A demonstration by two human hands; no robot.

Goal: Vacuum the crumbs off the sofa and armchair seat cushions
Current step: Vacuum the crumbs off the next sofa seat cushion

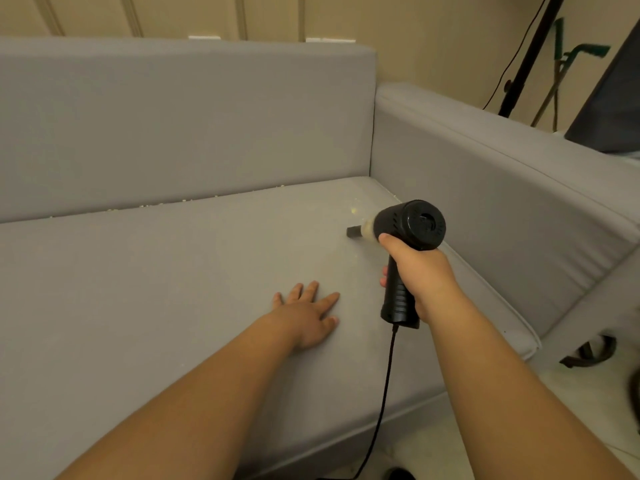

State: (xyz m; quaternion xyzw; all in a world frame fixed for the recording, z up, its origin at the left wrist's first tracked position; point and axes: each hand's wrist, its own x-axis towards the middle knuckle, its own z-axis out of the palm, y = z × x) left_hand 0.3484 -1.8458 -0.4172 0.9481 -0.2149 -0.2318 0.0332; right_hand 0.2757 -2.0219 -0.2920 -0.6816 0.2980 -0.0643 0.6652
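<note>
Gripping the ribbed black handle of a small black handheld vacuum point(412, 230), the right hand point(420, 271) has its fingers curled round the grip and its thumb lying up near the round motor body. The vacuum points leftward and slightly down, with its short dark nozzle tip point(352, 232) at or just above the grey fabric seat cushion point(173, 271) of the sofa, close to the back right corner; whether the tip actually touches the fabric I cannot tell. A pale translucent section sits between nozzle and body. A thin black cord point(386, 386) hangs from the bottom of the handle and runs down over the cushion's front edge toward the floor.

Pale crumbs point(354, 210) lie scattered just beyond the nozzle, and more small crumbs line the seam where the seat meets the grey backrest point(173, 116).

The left hand point(308, 315) lies flat on the cushion with its fingers straight and slightly spread, palm down, well to the left of the vacuum.

A grey padded armrest point(485, 174) closes off the right side. Behind it stand a black pole point(530, 57) and a green-tipped tool point(585, 50) against the cream wall.
</note>
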